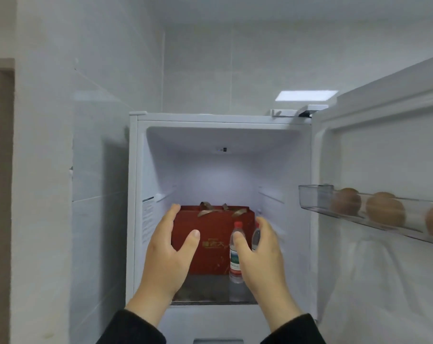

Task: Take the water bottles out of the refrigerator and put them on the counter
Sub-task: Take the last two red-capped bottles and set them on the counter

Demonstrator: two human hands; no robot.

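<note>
The refrigerator [141, 194] stands open in front of me. Two clear water bottles with red caps stand on its glass shelf [210, 291] at the right. The nearer bottle [235, 264] shows a white label. The second bottle [256, 238] is mostly hidden behind my right hand [257, 259], which reaches in with fingers apart, thumb in front of the nearer bottle, around neither that I can see. My left hand [168, 254] is open, fingers spread, in front of the left side of a red gift box [210, 234].
The red gift box with ribbon handles fills the shelf's middle and left, right behind the bottles. The open fridge door [384, 150] is at the right, with a clear door bin [317, 197] holding several brown eggs. A tiled wall is at the left.
</note>
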